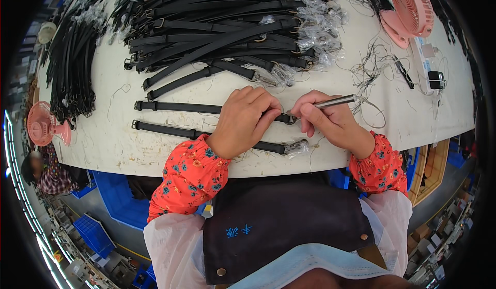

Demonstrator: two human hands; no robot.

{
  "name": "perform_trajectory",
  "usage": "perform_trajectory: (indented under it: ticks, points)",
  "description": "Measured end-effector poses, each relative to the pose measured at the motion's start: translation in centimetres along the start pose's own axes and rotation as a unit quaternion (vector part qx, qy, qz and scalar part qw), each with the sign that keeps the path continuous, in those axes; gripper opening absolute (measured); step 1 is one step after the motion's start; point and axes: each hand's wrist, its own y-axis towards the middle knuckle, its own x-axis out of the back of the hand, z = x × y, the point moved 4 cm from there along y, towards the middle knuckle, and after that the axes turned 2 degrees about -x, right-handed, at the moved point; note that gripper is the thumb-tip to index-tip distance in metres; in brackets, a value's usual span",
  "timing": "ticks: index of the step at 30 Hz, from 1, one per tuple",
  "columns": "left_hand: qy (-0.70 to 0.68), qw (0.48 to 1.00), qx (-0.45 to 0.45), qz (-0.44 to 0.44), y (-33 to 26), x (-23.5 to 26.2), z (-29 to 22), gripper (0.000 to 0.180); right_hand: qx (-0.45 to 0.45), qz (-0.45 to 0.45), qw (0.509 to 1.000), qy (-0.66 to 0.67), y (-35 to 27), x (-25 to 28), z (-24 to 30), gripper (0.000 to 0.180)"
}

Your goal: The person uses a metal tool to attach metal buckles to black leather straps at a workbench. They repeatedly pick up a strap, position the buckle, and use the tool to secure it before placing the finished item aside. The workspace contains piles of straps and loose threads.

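A black strap with a buckle (175, 106) lies across the table in front of me. My left hand (243, 116) is closed on it close to its right end, where a metal ring shows. A silver pen-shaped tool (336, 101) with a thin pale cord sits in my right hand (325, 118). That hand's fingertips are at the strap's end beside the ring; the tool's tip is hidden by the fingers. Nearer to me lies a second black strap (163, 128), partly under my left wrist, its right end fitted with a metal clasp in clear plastic (297, 147).
Beyond my hands is a large pile of black straps (222, 25), with another bundle (72, 67) at the left. Two pink fans (413, 7) stand at the sides. Loose threads, a black pen (403, 72) and a white power strip (423, 64) lie at the right.
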Motion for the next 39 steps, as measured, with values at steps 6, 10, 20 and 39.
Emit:
perform_trajectory:
  ticks: [6, 10, 20, 39]
  points:
    - [-0.010, 1.000, -0.001, -0.004, 0.0, 0.1, 0.0, 0.007, 0.001, 0.004, 1.000, 0.000, 0.0, 0.0, 0.2, 0.031]
    - [-0.043, 0.998, 0.027, -0.046, -0.1, 0.4, 0.5, 0.007, -0.002, 0.000, 1.000, 0.000, 0.0, 0.1, 0.2, 0.030]
    - [0.066, 0.997, -0.047, 0.013, -0.5, 1.4, 0.2, 0.021, 0.058, -0.061, 0.996, 0.027, -0.2, 0.8, 1.0, 0.030]
    - [0.018, 0.999, -0.025, -0.044, -0.6, -0.3, -0.7, 0.017, 0.072, -0.075, 0.985, 0.139, 0.4, 1.8, 0.1, 0.038]
